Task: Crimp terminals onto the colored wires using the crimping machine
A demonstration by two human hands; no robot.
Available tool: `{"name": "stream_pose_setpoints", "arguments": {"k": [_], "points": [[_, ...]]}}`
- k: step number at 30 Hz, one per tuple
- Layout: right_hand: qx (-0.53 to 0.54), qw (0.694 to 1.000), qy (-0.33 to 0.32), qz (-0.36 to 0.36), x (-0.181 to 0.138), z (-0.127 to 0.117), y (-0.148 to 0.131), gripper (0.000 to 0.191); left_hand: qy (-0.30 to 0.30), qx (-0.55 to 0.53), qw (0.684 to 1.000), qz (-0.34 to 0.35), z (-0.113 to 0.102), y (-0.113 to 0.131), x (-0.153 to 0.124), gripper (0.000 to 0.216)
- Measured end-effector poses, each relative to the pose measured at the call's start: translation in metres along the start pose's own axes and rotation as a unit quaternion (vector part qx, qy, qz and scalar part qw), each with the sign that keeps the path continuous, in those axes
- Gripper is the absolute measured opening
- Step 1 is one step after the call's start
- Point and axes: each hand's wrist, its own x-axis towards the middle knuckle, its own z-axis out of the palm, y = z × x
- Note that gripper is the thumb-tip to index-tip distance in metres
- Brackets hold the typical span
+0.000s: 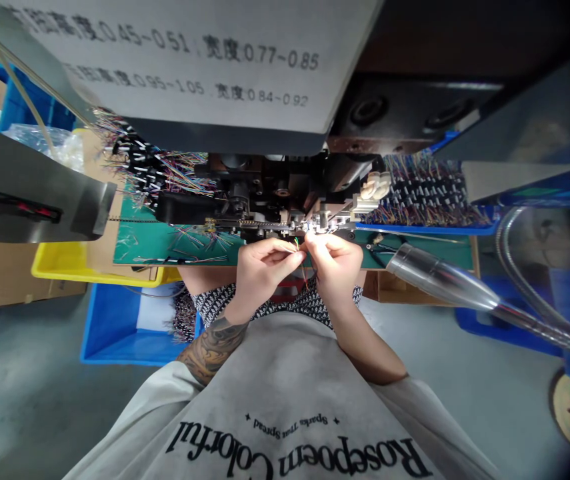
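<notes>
Thin coloured wires (297,244) show between my two hands, their loose ends spread just below the front of a black crimping machine (282,190). My left hand (269,268) is closed in a pinch on these wires. Close beside it, my right hand (335,268) is raised to the machine's lit working point, thumb and forefinger pressed together on a wire. The wire tip at the machine is too small to make out. From the left, a narrow strip of metal terminals (135,220) runs into the machine.
Cable bundles (139,167) lie behind on the left; more fill a blue tray (439,229) on the right. Loose wires (215,241) and pliers (379,248) rest on the green mat (127,248). A lamp (439,277) juts in. Yellow (55,263) and blue bins (109,333) stand left.
</notes>
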Motion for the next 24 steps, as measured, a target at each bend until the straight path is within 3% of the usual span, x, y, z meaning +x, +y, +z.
{"name": "stream_pose_setpoints", "arguments": {"k": [8,24], "points": [[0.006,1.000,0.002,0.002,-0.0006,0.0009,-0.0006,0.038,0.003,0.015,1.000,0.003,-0.0014,0.0014,0.0002,0.015],[-0.005,1.000,0.000,-0.018,-0.0049,0.0005,0.0023,0.020,-0.003,-0.009,0.999,-0.038,-0.0022,-0.0028,-0.0006,0.016]]}}
